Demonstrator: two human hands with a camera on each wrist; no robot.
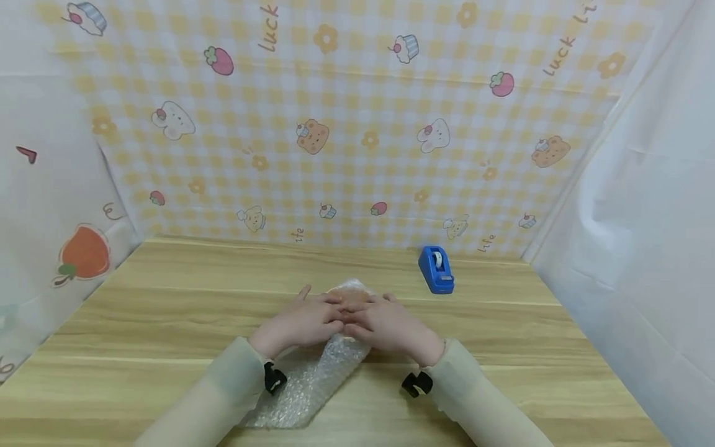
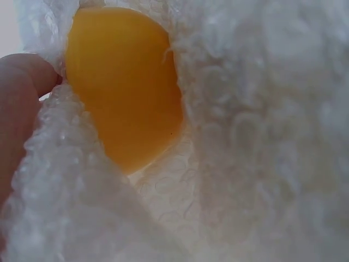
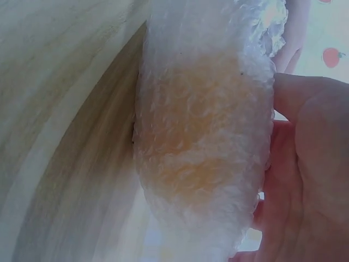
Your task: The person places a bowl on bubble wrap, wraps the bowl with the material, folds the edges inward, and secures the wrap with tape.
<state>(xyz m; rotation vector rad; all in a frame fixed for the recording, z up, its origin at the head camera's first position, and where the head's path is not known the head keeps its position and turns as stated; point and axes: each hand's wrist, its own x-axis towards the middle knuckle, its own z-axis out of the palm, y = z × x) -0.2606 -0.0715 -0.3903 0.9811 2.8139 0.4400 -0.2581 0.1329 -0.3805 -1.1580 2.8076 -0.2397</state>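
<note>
At the lower middle of the head view, a person's left hand [image 1: 310, 320] and right hand [image 1: 393, 326] are meeting over a bundle of bubble wrap [image 1: 290, 391], and the orange thing [image 2: 125, 87] is sitting inside it. Both hands are part-way closed, holding the bundle, with fingers bent over its top and thumbs lying toward the near side; some fingertips are hidden. A loose tail of wrap is running to the lower left along the counter [image 1: 503, 372].

The step in hand is seemingly one of working the wrap snugly about the orange thing. Doing it well is probably calling for even, light pressure from both hands, since bubble wrap is likely to be springing open wherever a thumb lifts. The tail should be lying straight with the bundle, or the layers may be creeping sideways.

Left of centre in the left wrist view, the orange thing is showing bare and smooth through an open gap, which the head view is hiding beneath the hands; that end is the one wanting care. Across the middle of the right wrist view, the wrap is covering it, and only a blurred orange is coming through. Only the head view is showing the blue tape dispenser [image 1: 437, 271], right of centre.
</note>
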